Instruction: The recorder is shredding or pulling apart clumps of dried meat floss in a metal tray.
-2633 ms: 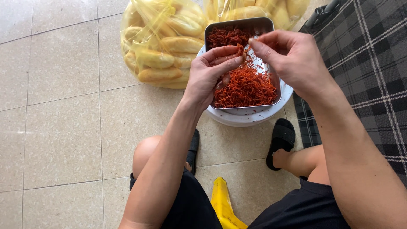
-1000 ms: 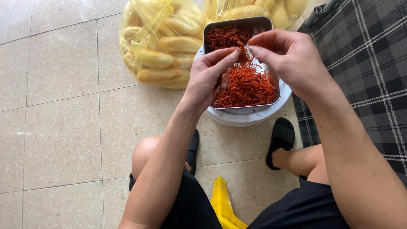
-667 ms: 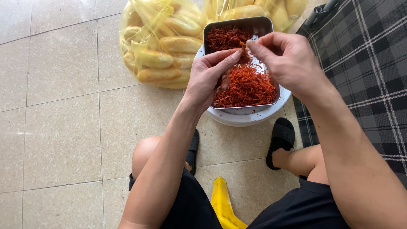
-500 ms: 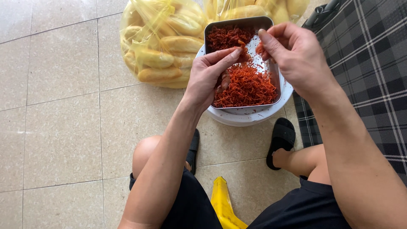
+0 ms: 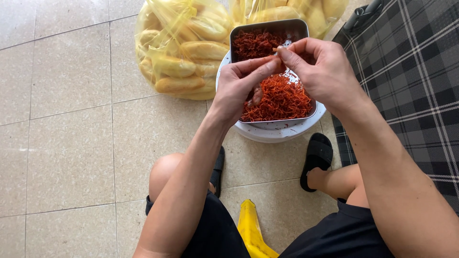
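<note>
Two hands pinching one piece over the tray of red shreds

I look down at my left hand (image 5: pixel 239 88) and my right hand (image 5: pixel 325 71). They meet over a metal tray (image 5: pixel 267 28) full of red shreds (image 5: pixel 282 98). Both hands pinch the same small piece (image 5: pixel 276 49), thumb and first finger pressed together on it, one hand at each end. I think they hold it right above the tray so any bits fall back in. The other fingers of my left hand curl down and touch the pile. The other fingers of my right hand are folded in.

The tray sits on a white bowl (image 5: pixel 282 134), which lifts it off the floor and closer to my hands.

I count one tray and one bowl. The shreds show in two shades, darker at the far end and brighter near me. Behind the tray are two clear yellow bags of bread rolls (image 5: pixel 181 52); I cannot count the rolls. I see two black sandals (image 5: pixel 316 157), one yellow thing (image 5: pixel 251 229) between my knees, and a checked cloth (image 5: pixel 411 81) on my right
</note>
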